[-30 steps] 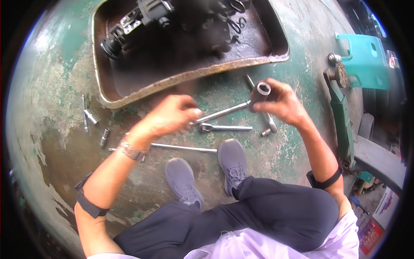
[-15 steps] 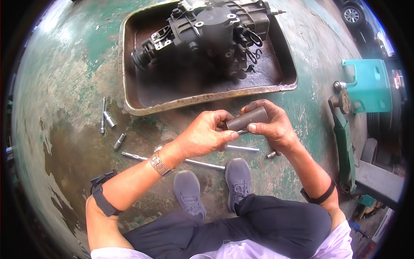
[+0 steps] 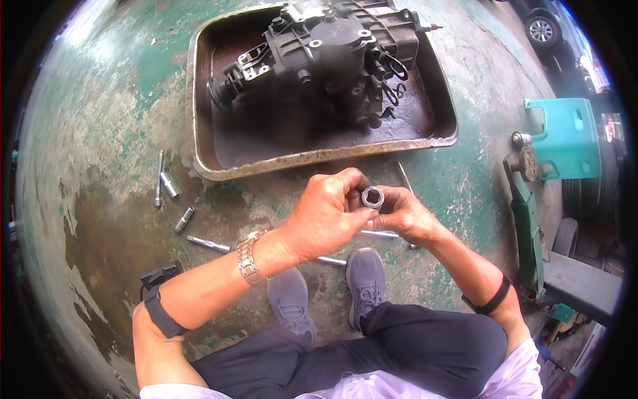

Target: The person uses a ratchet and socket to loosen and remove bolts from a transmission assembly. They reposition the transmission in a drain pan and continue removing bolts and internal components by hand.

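Note:
A deep socket (image 3: 373,197) is held between my two hands, its hex-shaped opening facing up toward me. My left hand (image 3: 332,213) has thumb and fingers closed on its near left side. From the right, the fingers of my right hand (image 3: 401,214) close around it too. Behind the right hand a thin metal rod (image 3: 405,178) sticks out; whether that hand grips it I cannot tell. Beneath my hands lie a steel bar (image 3: 379,234) and another extension bar (image 3: 209,244), partly hidden by my left forearm.
Ahead, a rusty-rimmed metal tray (image 3: 279,163) holds a large gearbox-like assembly (image 3: 332,60). Loose sockets (image 3: 170,185), (image 3: 185,219) and a slim bar (image 3: 159,178) lie at the left. A turquoise stool (image 3: 570,136) and a green floor jack (image 3: 527,233) stand at the right.
The socket has been turned from lying sideways to pointing its open end at me. My hands have drawn closer together, the right one moving left and slightly down.

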The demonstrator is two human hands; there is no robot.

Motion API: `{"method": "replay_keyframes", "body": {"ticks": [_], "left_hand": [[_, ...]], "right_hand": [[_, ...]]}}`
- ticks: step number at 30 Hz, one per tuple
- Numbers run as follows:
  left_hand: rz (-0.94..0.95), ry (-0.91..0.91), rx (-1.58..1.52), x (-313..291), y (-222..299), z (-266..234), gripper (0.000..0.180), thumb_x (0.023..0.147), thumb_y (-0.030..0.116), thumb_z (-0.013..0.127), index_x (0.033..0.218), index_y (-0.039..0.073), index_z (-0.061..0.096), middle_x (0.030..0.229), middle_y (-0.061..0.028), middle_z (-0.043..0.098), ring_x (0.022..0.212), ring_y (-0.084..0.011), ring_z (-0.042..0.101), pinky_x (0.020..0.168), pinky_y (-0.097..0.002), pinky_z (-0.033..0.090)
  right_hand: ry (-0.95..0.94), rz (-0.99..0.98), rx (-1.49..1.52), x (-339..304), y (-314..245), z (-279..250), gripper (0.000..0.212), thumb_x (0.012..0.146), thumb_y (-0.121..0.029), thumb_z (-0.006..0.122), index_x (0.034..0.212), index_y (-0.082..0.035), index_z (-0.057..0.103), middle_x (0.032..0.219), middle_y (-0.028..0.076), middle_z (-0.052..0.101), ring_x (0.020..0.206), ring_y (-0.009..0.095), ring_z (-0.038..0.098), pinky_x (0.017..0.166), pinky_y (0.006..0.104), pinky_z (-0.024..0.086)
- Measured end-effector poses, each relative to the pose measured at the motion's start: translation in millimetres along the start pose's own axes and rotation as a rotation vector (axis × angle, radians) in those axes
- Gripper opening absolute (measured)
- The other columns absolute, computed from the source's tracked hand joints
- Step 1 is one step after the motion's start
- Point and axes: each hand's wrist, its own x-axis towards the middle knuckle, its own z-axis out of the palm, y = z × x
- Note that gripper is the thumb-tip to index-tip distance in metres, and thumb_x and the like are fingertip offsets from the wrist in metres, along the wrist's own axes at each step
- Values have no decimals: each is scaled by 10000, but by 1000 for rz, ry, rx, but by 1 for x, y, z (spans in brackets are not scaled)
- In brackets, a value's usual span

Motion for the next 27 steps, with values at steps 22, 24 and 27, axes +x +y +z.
{"method": "replay_keyframes", "body": {"ticks": [22,24,27], "left_hand": [[198,587,665,34,-80,-76,190,779,71,688,922,-35,620,910,-163,604,789,-276,618,714,-359,500],[136,579,654,35,-89,-83,216,777,94,695,926,-42,617,949,-191,598,863,-340,604,766,-398,494],[76,577,676,34,-98,-88,270,780,132,708,943,-57,606,968,-210,593,913,-380,592,801,-423,488]], "right_hand": [[620,71,-432,53,-30,-73,326,931,-337,577,906,-12,580,756,32,577,526,52,402,449,229,313],[606,113,-400,61,-27,-74,310,938,-317,568,921,-8,578,777,30,585,541,54,414,466,225,326],[630,119,-362,73,-27,-79,307,941,-321,564,941,-14,578,792,24,592,546,55,426,480,226,340]]}}
